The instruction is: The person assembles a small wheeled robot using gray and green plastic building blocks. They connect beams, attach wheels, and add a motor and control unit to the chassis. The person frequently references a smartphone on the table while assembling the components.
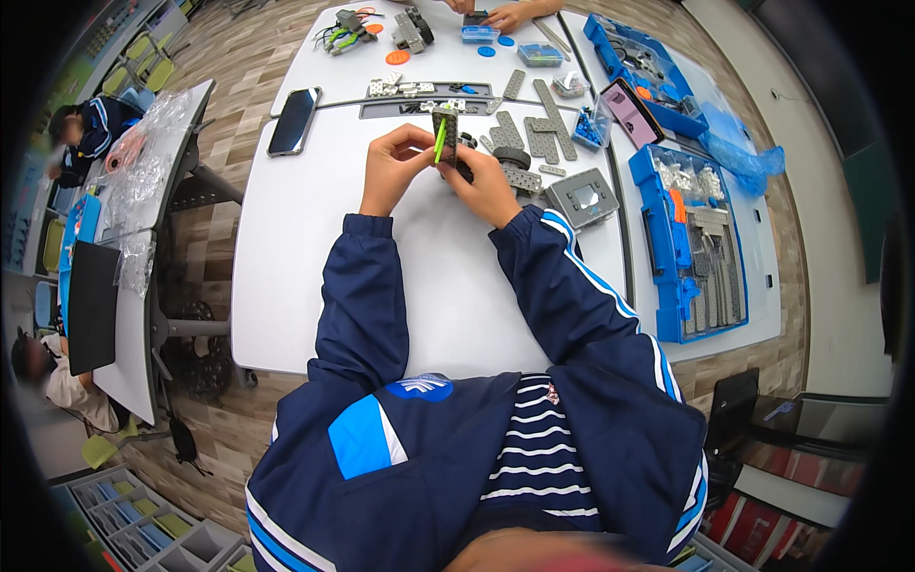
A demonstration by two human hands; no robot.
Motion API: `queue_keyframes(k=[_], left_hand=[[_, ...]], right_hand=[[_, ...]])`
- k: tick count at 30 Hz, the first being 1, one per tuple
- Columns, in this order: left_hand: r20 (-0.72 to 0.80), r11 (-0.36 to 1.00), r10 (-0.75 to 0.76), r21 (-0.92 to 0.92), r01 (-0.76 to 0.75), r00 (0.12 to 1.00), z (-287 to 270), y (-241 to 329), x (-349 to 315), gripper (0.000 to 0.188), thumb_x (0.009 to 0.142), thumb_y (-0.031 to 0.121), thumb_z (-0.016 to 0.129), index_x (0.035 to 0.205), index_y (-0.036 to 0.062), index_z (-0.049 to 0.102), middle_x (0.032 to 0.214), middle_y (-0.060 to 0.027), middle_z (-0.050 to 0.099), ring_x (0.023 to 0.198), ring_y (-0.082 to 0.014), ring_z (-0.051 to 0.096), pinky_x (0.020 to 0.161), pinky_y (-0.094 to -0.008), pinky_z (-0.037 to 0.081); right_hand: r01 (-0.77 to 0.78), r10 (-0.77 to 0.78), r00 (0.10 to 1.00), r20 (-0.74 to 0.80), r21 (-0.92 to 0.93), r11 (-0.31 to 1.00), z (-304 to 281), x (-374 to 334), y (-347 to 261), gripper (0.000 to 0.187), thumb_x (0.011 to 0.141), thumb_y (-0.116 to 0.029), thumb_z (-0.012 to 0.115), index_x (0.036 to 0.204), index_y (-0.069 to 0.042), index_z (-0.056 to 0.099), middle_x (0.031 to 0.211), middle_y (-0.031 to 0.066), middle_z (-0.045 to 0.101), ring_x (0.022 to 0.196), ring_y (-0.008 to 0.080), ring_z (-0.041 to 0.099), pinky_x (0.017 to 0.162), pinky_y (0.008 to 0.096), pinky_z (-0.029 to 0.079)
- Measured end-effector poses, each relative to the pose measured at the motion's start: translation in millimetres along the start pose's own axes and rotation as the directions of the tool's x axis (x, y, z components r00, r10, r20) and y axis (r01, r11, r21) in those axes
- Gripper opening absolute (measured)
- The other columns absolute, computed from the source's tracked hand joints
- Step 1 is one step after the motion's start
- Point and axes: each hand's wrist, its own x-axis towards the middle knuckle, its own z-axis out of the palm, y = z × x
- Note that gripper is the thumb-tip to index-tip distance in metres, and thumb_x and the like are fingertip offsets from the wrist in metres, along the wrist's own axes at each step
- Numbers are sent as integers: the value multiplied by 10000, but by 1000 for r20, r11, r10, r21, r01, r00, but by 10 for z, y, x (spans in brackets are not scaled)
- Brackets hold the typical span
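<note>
White table [291, 305] beneath, you appear to be at a fitting step; the next move likely calls for steady alignment. Your forearms [364, 296] cross its near edge, wrists turned inward: left hand [389, 172] pinching, right hand [488, 191] clasping a grey perforated assembly [450, 122] with green strip [440, 140], above the table's far half.

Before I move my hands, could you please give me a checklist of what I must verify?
1. Left hand at the grey assembly: ok, fingers beside the green strip.
2. Right hand on the grey assembly: ok.
3. Green strip firmly attached: cannot tell.
4. Space beyond right hand free of parts: not ok, grey plates lie there.
5. Right sleeve apart from grey screen unit: cannot tell, they look very close.
6. Dark-screened phone away from both hands: ok, farther left.
</note>
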Motion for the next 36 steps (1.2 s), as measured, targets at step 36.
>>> queue_keyframes(k=[36], left_hand=[[-191,992,22,129,3,981,-179,-353,18,343,998,341,661,1109,19,703,886,-37,702,845,-119,678,735,-252,508]], right_hand=[[-15,22,993,-114,65,998,-29,-41,104,131,1010,-148,570,1017,-61,668,822,99,731,704,287,692,650,383,514]])
